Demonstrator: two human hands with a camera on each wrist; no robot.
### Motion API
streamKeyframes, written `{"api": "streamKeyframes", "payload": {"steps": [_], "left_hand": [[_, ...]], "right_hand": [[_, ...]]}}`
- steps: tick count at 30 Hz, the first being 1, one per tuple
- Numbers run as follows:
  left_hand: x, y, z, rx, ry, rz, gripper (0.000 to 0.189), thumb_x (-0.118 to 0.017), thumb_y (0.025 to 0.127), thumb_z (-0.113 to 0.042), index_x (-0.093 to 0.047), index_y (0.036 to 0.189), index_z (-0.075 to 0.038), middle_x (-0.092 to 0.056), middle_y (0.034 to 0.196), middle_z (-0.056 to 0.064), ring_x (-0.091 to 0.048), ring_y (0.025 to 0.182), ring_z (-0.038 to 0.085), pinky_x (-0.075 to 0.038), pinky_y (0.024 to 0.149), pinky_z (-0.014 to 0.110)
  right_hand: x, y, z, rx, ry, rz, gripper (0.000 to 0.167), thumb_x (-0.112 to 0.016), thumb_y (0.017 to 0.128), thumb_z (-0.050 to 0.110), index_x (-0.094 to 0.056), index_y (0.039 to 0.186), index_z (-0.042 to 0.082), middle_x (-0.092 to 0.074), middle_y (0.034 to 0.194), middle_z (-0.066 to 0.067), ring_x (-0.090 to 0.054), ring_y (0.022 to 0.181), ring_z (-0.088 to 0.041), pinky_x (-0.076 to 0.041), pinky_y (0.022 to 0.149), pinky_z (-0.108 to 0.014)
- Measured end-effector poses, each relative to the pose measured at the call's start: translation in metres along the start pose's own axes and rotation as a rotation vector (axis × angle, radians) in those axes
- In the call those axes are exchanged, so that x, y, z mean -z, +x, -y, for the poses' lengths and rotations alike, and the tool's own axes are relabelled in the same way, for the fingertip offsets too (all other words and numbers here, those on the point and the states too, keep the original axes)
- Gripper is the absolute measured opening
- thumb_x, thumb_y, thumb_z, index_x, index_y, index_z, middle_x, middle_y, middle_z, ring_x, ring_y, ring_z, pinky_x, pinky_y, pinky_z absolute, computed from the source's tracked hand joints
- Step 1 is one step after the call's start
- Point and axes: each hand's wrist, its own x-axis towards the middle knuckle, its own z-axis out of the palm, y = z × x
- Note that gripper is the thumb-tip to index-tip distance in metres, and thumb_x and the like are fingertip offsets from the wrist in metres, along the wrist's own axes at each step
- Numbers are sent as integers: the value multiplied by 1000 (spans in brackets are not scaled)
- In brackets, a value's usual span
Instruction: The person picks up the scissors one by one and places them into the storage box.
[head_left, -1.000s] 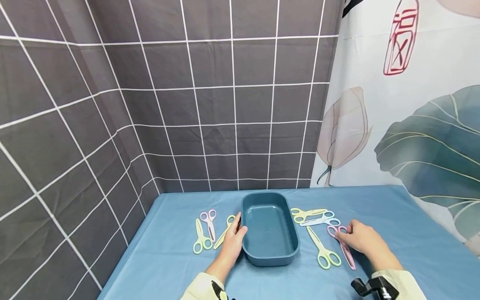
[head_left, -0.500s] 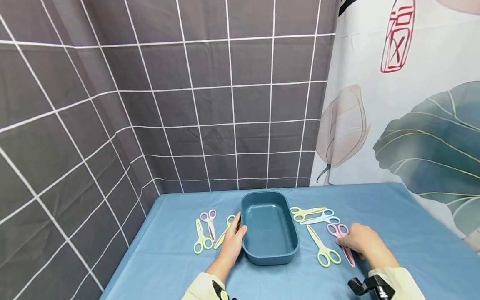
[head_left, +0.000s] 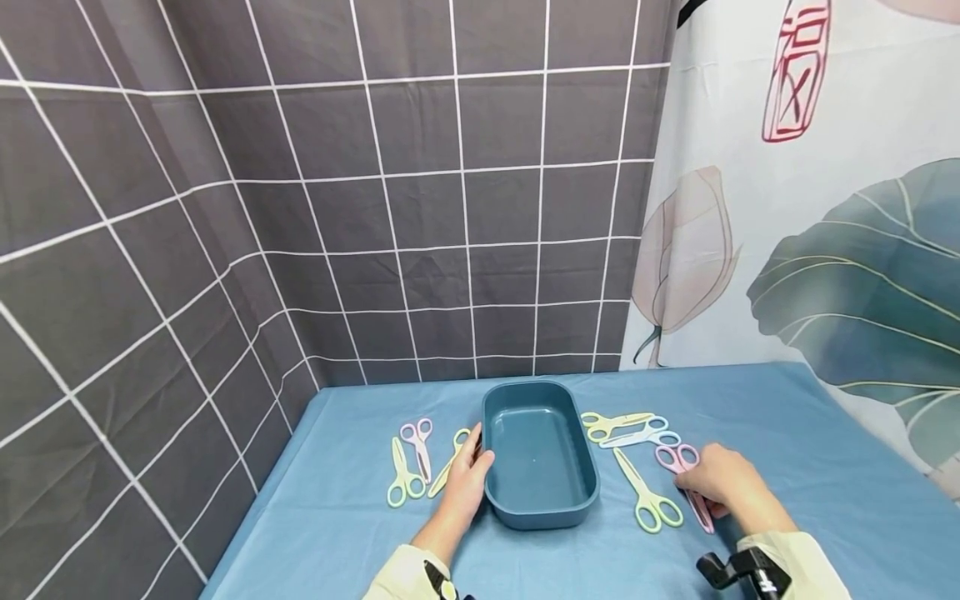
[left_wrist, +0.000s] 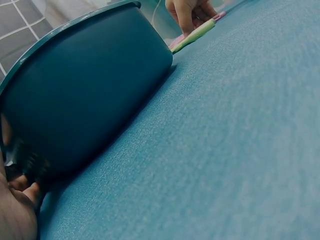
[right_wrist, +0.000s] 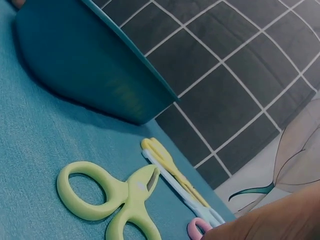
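Grey cloth with white grid lines (head_left: 405, 208) covers the wall behind, meeting a white leaf-print cloth (head_left: 723, 108) at upper right of frame. Blue-covered bench (head_left: 322, 517) across the lower frame.

Dark blue box (head_left: 536, 520): lower centre, upright, open side up. Left hand (head_left: 465, 485) touches its left wall, thumb apart from the fingers; whether the fingers curl round the wall cannot be told.

Right hand (head_left: 723, 479), well apart from the left, at lower right: thumb and fingers pinch the pink scissors (head_left: 701, 511) just below the handle rings. These scissors lie slanted, rings toward the top of frame.

Right of box: green scissors (head_left: 643, 498) between box and pink scissors; light blue scissors (head_left: 636, 438) and yellow scissors (head_left: 622, 423) above them, close together.

Left of box: pale green scissors (head_left: 402, 472), lilac scissors (head_left: 422, 456), and lime scissors (head_left: 444, 477), the last partly covered by the left hand.

Black bracket (head_left: 746, 571) at the right wrist, bottom right.
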Motion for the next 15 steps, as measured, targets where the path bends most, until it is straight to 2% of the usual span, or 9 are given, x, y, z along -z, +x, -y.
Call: {"api": "streamKeyframes", "payload": {"steps": [4, 8, 11, 15], "left_hand": [[-1, 1, 0, -3, 16, -1, 57, -50, 102, -6, -32, 155, 5, -32, 159, 27, -35, 145, 40, -27, 117, 53], [-1, 0, 1, -4, 2, 2, 57, -50, 102, -6, -32, 155, 6, -32, 158, 28, -36, 143, 41, -28, 117, 53], [-1, -1, 1, -7, -6, 5, 58, -51, 101, -6, -32, 155, 6, -33, 158, 28, -38, 143, 41, -29, 116, 53], [-1, -1, 0, -15, -5, 4, 57, -51, 102, -6, -31, 155, 6, -34, 157, 29, -39, 142, 41, -31, 115, 52]], "right_hand": [[1, 0, -3, 14, 23, 0, 30, -73, 81, 24, -58, 73, -1, -59, 63, -11, -64, 48, -18, -55, 48, -31], [1, 1, -6, 13, 91, 21, 30, -77, 82, 22, -58, 70, 2, -59, 63, -10, -63, 52, -18, -56, 50, -31], [1, 2, -8, -8, 154, 42, 29, -79, 83, 19, -58, 72, 2, -59, 66, -10, -62, 56, -18, -56, 52, -31], [2, 4, -11, 6, 194, 41, 29, -80, 82, 16, -58, 72, 2, -58, 65, -9, -61, 56, -18, -57, 52, -32]]}}
